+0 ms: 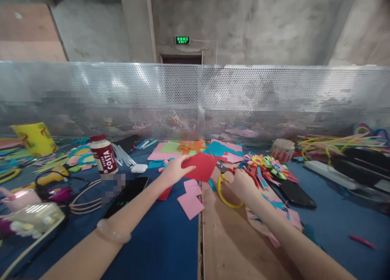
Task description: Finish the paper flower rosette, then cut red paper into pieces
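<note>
My left hand (174,171) pinches the left edge of a sheet of red paper (201,167) and holds it above the table. In my right hand (242,185) is a pair of scissors with yellow and red handles (229,202); its metal blades (222,166) point toward the paper's right side. Whether the blades touch the paper I cannot tell. Below the red sheet lie several pink paper squares (190,206). A smaller red piece (165,194) is partly hidden by my left wrist.
A Costa bottle (103,156), an earbud case (139,168) and a dark phone (129,194) are on the left. Folded paper flowers (265,166), a black phone (297,194) and a power strip (330,175) lie on the right. A perforated metal screen (195,97) stands behind.
</note>
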Demonstrator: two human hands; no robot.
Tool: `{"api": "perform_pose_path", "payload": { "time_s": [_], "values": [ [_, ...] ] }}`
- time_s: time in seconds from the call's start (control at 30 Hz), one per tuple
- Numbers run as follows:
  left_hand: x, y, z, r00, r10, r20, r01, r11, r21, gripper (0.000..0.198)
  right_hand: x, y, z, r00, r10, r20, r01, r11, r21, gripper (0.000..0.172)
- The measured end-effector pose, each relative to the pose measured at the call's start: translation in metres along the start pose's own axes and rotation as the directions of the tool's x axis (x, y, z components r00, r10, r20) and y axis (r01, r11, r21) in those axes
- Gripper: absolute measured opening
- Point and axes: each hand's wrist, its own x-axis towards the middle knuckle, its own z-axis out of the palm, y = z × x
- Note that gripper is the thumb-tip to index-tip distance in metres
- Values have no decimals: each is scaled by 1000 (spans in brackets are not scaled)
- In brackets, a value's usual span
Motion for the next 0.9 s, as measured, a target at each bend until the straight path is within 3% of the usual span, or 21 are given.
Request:
{"api": "perform_pose_path", "payload": {
  "time_s": [0.07,0.17,0.27,0.37,0.43,0.5,0.57,0.63,0.77,0.9],
  "values": [
    [3,0,-7,999,-36,-16,30,961,-276,47,-2,-3,4,998,-27,65,31,998,-63,37],
    [1,3,-10,993,-81,85,116,791,-600,42,-6,-2,4,989,-104,103,108,993,-40,31],
    [-4,8,-4,987,-81,137,155,675,-721,39,-8,1,-6,983,-162,85,165,986,-31,30],
    [-9,12,5,987,-34,156,140,652,-745,36,-11,-6,-24,981,-192,-23,192,946,260,35],
    [-11,13,9,985,-10,171,137,645,-752,37,-13,-18,-37,978,-195,-80,206,805,557,44],
    [-12,14,12,985,13,171,126,623,-772,38,-15,-32,-48,979,-193,-64,165,572,803,55],
    [-12,15,12,987,39,153,100,592,-799,39,-16,-44,-56,976,-209,-68,136,333,933,55],
    [-12,16,12,990,58,129,75,560,-825,39,-13,-53,-58,966,-238,-98,153,226,962,45],
    [-14,18,12,993,17,113,93,454,-886,43,-1,-64,-48,952,-284,-110,183,243,953,32],
    [-17,23,10,964,-21,264,260,273,-926,39,14,-80,-32,965,-227,-130,203,338,919,29]
  ]
}}
